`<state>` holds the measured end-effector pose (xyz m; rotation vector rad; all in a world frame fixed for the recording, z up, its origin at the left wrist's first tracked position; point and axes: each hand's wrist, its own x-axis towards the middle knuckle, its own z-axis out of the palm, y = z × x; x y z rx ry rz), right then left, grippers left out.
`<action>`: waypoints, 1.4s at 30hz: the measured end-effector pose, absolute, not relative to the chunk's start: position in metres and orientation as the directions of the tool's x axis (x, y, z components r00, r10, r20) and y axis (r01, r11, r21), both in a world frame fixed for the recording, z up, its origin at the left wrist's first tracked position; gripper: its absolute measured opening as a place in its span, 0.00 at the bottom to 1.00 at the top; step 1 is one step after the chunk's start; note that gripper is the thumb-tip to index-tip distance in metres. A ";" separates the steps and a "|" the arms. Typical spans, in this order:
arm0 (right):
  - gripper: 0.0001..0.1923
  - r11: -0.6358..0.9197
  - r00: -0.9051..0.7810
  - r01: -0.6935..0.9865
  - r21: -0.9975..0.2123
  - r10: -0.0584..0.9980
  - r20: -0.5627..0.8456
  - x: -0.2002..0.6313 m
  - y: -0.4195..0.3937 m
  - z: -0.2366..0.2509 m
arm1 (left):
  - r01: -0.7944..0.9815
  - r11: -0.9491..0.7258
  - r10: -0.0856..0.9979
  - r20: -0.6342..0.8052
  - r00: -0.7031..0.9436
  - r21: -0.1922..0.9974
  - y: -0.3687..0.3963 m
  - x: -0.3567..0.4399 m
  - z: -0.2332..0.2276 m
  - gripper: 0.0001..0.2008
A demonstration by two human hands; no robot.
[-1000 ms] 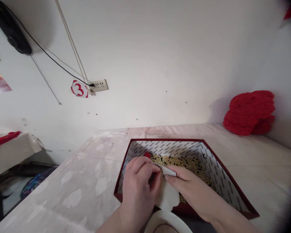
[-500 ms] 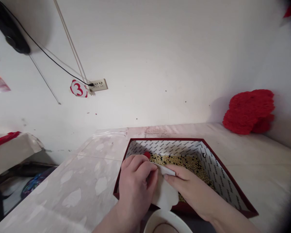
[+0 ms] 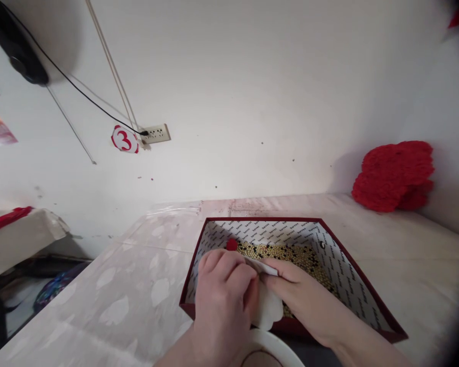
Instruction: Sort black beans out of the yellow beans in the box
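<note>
My right hand (image 3: 288, 280) grips a thin white sheet-like piece (image 3: 266, 307) with a rounded lower edge, held above the near side of a box. My left hand (image 3: 227, 285) is closed against the left part of this piece. Its fingertips are hidden, so what they pinch cannot be made out. Below both hands stands a white bowl (image 3: 277, 342) with a dark ring line inside, cut off by the bottom of the view. The dark red box (image 3: 367, 278) has a white printed lining and holds yellow and black beans (image 3: 283, 251).
A small red object (image 3: 231, 244) lies in the box near its far left corner. The patterned cloth (image 3: 137, 285) covers the table. A fluffy red bundle (image 3: 393, 176) rests at the back right by the wall. A socket strip (image 3: 156, 133) with a cable hangs on the wall.
My left hand has shifted right and slightly down, closer to my right hand, covering more of the white piece. My right hand has hardly moved.
</note>
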<state>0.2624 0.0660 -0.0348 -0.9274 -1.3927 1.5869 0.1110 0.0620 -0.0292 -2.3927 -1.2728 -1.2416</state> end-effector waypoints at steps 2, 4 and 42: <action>0.08 -0.058 -0.392 -0.102 -0.993 0.920 -0.013 0.262 0.066 -0.035 | 0.755 -0.618 0.613 0.736 0.287 0.221 0.062 0.111 -0.029 0.07; 0.07 -0.058 -0.384 -0.103 -0.993 0.923 -0.014 0.262 0.065 -0.034 | 0.767 -0.601 0.612 0.748 0.258 0.227 0.063 0.110 -0.029 0.07; 0.06 -0.078 -0.407 -0.116 -0.990 0.913 -0.024 0.263 0.064 -0.033 | 0.784 -0.572 0.650 0.717 0.253 0.242 0.063 0.111 -0.025 0.07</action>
